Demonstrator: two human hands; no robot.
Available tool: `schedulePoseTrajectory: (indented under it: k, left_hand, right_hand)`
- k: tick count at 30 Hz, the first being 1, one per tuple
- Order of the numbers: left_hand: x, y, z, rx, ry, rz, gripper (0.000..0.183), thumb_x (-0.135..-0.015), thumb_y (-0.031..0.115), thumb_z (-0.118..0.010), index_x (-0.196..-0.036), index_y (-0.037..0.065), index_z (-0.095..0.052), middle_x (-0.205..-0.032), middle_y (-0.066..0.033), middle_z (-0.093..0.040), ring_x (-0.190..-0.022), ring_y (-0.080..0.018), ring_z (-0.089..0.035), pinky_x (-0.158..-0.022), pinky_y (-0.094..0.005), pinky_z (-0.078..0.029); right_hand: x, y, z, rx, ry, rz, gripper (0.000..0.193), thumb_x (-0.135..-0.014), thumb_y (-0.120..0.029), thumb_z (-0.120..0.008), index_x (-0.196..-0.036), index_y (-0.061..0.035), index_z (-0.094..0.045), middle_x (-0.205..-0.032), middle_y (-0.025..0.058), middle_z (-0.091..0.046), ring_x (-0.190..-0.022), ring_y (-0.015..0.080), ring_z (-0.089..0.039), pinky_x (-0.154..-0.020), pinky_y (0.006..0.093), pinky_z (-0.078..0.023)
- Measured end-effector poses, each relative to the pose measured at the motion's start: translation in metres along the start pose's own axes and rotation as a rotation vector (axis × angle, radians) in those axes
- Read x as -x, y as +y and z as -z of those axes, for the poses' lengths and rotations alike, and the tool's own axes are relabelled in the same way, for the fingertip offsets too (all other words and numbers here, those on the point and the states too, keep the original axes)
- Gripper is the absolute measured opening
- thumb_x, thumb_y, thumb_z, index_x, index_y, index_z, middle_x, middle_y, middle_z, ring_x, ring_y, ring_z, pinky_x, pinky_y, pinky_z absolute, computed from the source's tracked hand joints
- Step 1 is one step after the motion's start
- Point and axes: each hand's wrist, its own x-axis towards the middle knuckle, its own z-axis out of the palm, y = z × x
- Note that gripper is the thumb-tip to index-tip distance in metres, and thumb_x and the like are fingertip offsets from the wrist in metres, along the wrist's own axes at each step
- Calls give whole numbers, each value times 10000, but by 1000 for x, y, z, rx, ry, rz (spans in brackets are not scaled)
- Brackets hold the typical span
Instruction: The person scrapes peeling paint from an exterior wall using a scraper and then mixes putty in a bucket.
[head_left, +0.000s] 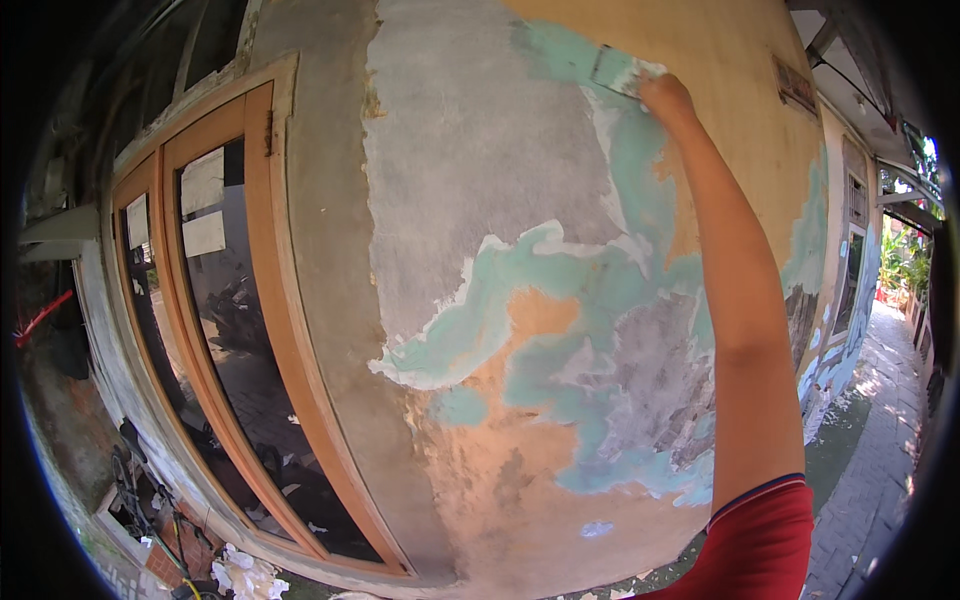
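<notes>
The right hand [667, 97], at the end of a raised arm in a red sleeve [760, 540], is closed around a scraper [612, 72]. The scraper is high on the wall [490, 130], its wide blade over a green patch between bare grey and yellow paint. The left hand is out of view, so I cannot tell its state. A wood-framed door [282, 270] stands left; a paved path [850, 490] runs right.

Through my remote feed I make out a short red sleeve [765, 545], hem [760, 490] trimmed dark, and a bare right forearm [735, 240].
</notes>
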Motion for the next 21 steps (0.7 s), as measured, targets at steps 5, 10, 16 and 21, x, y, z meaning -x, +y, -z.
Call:
schedulePoseTrajectory:
  k: [5,10,16,21]
  left_hand:
    - [-29,-14,-6,-17,-43,112,391,-1025,404,-581,-806,90,-662,-602,30,-453,-469,-117,-418,-414,-284,-310]
    - [-96,-81,59,-498,-169,-258,419,-1003,463,-609,-926,60,-693,-690,5,-550,-543,-128,-498,-466,-283,-386]
    - [-6,-14,17,-535,-373,43,415,-1005,480,-605,-986,78,-706,-764,1,-614,-599,-116,-547,-523,-263,-450]
    - [-12,-34,-1,-610,-426,-146,273,-961,382,-709,-945,110,-694,-703,36,-579,-553,-77,-511,-484,-247,-413]
  right_hand:
    - [18,106,55,-75,-95,-210,590,-1019,-532,-535,-782,-4,-650,-667,123,-621,-538,230,-586,-492,379,-444]
    - [137,153,109,-522,-160,-509,478,-1039,-520,-538,-805,-107,-586,-587,-22,-481,-432,93,-403,-393,291,-286]
    - [401,223,204,-283,-392,-641,476,-1025,-569,-539,-954,-105,-620,-747,18,-597,-569,135,-558,-435,287,-404]
    - [666,205,261,-291,-707,-1005,505,-1036,-554,-508,-1111,-76,-652,-903,60,-711,-685,177,-681,-482,298,-514]
